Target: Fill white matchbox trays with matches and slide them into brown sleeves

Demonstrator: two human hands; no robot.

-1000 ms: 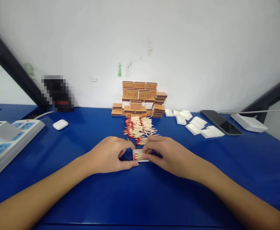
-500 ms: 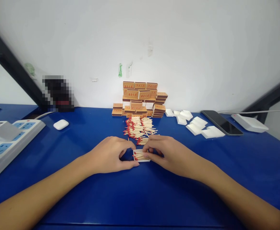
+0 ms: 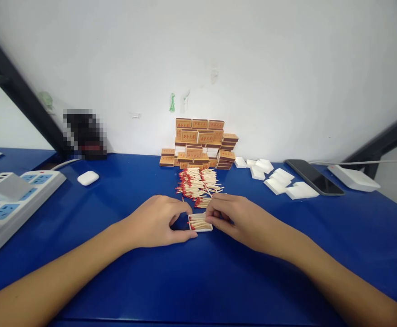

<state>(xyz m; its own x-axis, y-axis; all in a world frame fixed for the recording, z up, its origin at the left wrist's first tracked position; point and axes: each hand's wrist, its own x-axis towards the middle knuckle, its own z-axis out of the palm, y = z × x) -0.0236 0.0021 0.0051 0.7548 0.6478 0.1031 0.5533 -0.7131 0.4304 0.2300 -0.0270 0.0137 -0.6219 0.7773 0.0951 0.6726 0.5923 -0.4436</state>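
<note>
A small white matchbox tray [image 3: 200, 223] holding red-tipped matches lies on the blue table [image 3: 198, 281] between my hands. My left hand [image 3: 157, 221] grips the tray's left end between thumb and curled fingers. My right hand [image 3: 234, 217] has its fingers bent and pinched on the matches at the tray's right end. Just beyond the tray lies a loose pile of red-tipped matches [image 3: 198, 184].
Brown matchboxes [image 3: 200, 143] are stacked against the white wall. Several empty white trays [image 3: 280, 181] lie to the right, then a dark phone [image 3: 314, 177] and a white flat device [image 3: 353, 177]. At left sit a power strip [image 3: 11, 197] and a white earbud case [image 3: 88, 177].
Both hands stay at the tray; the right fingers have shifted slightly over the matches. The view has tilted a little.
</note>
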